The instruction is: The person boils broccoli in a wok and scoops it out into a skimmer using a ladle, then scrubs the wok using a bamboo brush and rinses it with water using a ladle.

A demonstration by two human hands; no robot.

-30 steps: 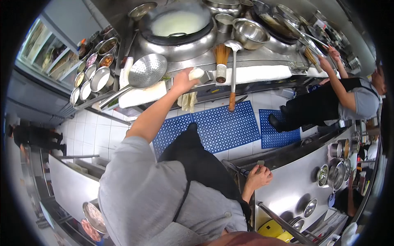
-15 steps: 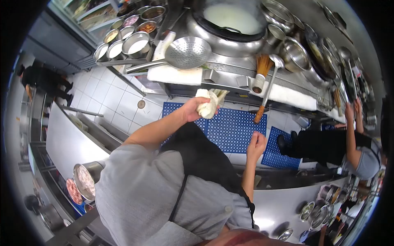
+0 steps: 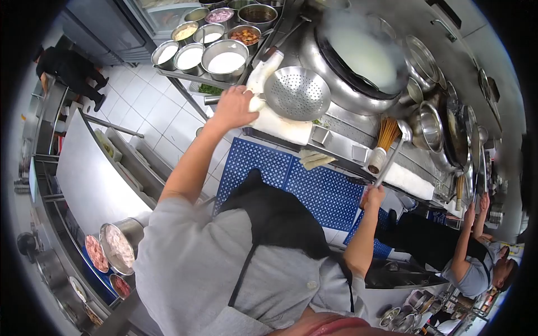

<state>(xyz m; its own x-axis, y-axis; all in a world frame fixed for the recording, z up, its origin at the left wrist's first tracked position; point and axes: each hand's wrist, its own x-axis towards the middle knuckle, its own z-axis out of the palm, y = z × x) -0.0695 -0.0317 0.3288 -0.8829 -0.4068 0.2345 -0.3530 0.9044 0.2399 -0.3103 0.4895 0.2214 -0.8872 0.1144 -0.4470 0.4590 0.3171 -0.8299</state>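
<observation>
My left hand (image 3: 232,107) is closed over the handle of a perforated strainer (image 3: 298,94), with a white cloth (image 3: 256,104) bunched under the fingers. The strainer's round bowl rests at the counter edge, beside a folded white towel (image 3: 286,127). My right hand (image 3: 372,197) is wrapped round the handle end of a long metal ladle (image 3: 390,159), whose bowl lies on the counter beside a bamboo brush (image 3: 383,147). Behind them a large wok (image 3: 364,59) of cloudy, steaming liquid sits on the stove.
Metal pots of white powder (image 3: 224,63) and other ingredients stand on a rack at the upper left. Steel bowls (image 3: 430,127) and pans crowd the right. A co-worker (image 3: 468,263) stands at the right; another person (image 3: 70,70) bends at the far left. Blue mats (image 3: 314,185) cover the floor.
My left hand has moved up and left with the cloth, onto the strainer's handle. My right hand has reached forward and closed on the ladle's handle. The view has shifted.
</observation>
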